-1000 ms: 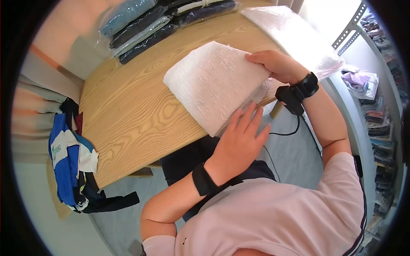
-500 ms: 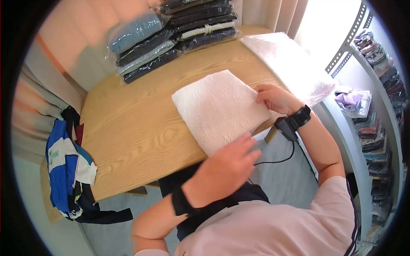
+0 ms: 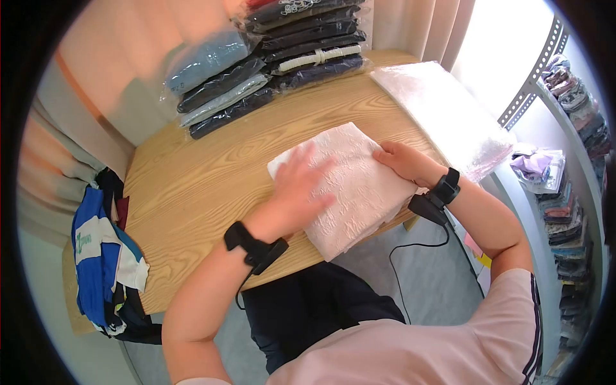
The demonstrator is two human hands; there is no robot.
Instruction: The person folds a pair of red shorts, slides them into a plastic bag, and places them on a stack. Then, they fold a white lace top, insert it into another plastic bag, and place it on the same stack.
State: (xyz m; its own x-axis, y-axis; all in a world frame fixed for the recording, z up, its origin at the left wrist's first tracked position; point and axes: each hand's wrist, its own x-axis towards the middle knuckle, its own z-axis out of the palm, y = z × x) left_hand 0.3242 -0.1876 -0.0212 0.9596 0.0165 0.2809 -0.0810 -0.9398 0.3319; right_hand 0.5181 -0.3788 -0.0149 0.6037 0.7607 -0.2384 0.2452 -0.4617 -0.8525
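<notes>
A folded pale pink textured cloth lies on the wooden table, its near corner reaching over the front edge. Over the left part of the cloth is my left hand, fingers spread and a little blurred; whether it presses on the fabric is hard to tell. My right hand grips the cloth's right edge, thumb on top and the other fingers partly hidden. Both wrists wear black straps with small devices and cables.
Bagged folded garments are stacked at the back of the table. Clear plastic bags lie at the back right. Blue and white clothes hang at the left edge. Shelves of packed items stand on the right.
My left hand has moved from the cloth's near edge up and left over its surface. The cloth sits slightly lower in view, still in my right hand.
</notes>
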